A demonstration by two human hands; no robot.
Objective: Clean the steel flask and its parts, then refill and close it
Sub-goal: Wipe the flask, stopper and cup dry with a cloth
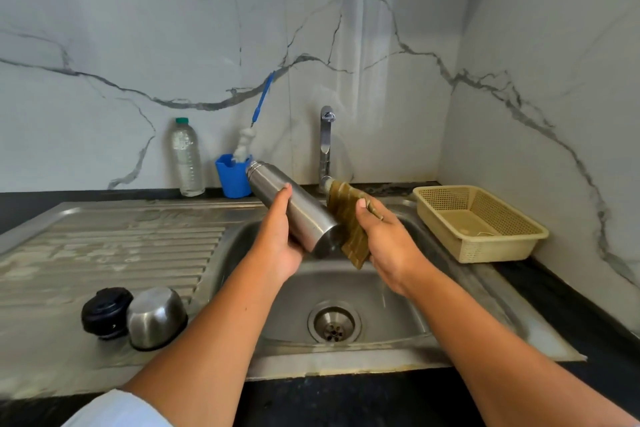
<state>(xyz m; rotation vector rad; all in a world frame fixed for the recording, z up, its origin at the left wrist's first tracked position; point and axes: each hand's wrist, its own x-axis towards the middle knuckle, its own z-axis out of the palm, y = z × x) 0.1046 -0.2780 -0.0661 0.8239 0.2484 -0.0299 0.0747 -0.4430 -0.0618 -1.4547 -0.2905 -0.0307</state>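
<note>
Head view: left hand (277,243) grips the steel flask (294,208) above the sink (388,319), mouth toward eleven o'clock; right hand (386,241) clutches a scrub pad (346,218) against its base. Exterior scrubbing, I'd say; next, rotate, then rinse.

Stopper (106,313) and cup (156,317) lie on drainboard (114,246), left of sink (349,291)

Veined marble walls (138,28) — black counter (571,305).

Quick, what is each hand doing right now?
Left hand: closed around the steel flask.
Right hand: closed on the scrub pad, at the flask's base.
</note>
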